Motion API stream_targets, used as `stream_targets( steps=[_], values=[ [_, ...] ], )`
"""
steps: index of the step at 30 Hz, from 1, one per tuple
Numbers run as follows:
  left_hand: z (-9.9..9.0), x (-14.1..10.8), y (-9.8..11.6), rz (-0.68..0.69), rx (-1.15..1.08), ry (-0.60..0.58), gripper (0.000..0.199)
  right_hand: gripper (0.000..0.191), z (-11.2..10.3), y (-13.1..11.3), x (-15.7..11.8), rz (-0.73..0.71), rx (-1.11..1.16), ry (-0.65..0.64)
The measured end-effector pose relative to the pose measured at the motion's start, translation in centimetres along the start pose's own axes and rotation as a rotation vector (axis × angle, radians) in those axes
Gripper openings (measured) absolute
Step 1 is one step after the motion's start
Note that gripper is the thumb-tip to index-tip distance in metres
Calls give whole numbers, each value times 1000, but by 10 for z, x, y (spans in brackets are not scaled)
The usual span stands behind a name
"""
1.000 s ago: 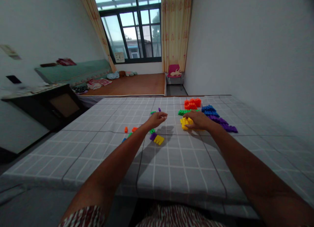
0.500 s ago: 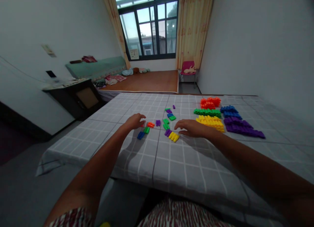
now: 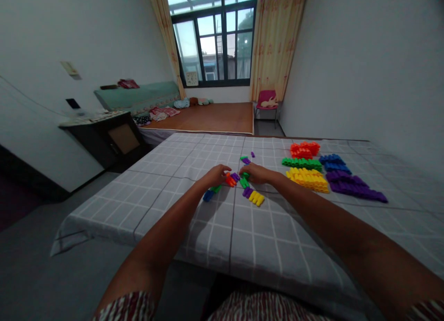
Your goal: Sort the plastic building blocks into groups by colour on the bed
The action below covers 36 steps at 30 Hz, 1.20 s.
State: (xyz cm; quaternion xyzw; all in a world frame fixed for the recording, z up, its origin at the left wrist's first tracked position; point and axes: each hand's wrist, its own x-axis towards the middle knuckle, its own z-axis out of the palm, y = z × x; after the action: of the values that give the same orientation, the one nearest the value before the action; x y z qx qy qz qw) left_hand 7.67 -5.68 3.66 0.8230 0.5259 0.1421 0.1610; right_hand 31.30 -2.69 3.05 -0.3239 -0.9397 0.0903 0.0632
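Observation:
My left hand [image 3: 219, 174] is closed on an orange block [image 3: 231, 180], which lies against a small purple block [image 3: 235, 177]. My right hand [image 3: 255, 173] is over the green blocks [image 3: 244, 182]; its fingertips are bent down at their upper end, and whether they grip one is too small to tell. Beneath my left hand lie a blue block [image 3: 208, 195] and a partly covered green one [image 3: 216, 189]. A purple block [image 3: 247, 192] joins a yellow block [image 3: 256, 198] in front of my right hand. Farther back are small purple and green pieces [image 3: 245, 159].
On the right of the checkered tablecloth [image 3: 156, 210] stand rows of orange [image 3: 305, 150], green [image 3: 301, 163], yellow [image 3: 307, 179], blue [image 3: 335, 163] and purple blocks [image 3: 355, 186]. Beyond the table are a bed [image 3: 215, 117], a pink chair [image 3: 267, 100] and a dark cabinet [image 3: 121, 138].
Both hands have come closer together. My left hand has moved right, and the orange block now meets the purple one. My right hand has moved to the upper green blocks. The view has shifted slightly.

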Motion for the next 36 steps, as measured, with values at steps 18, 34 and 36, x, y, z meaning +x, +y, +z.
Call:
stream_targets(
  steps=[18,34,36],
  values=[
    [-18,18,-34,-26,-5,-28,39,35,-89,124,-124,543,-58,308],
    [-10,28,-14,13,-3,-10,37,42,-76,162,-143,556,-158,83],
    [-10,29,-14,16,-10,-13,38,39,-80,147,-136,531,-156,143]
  ],
)
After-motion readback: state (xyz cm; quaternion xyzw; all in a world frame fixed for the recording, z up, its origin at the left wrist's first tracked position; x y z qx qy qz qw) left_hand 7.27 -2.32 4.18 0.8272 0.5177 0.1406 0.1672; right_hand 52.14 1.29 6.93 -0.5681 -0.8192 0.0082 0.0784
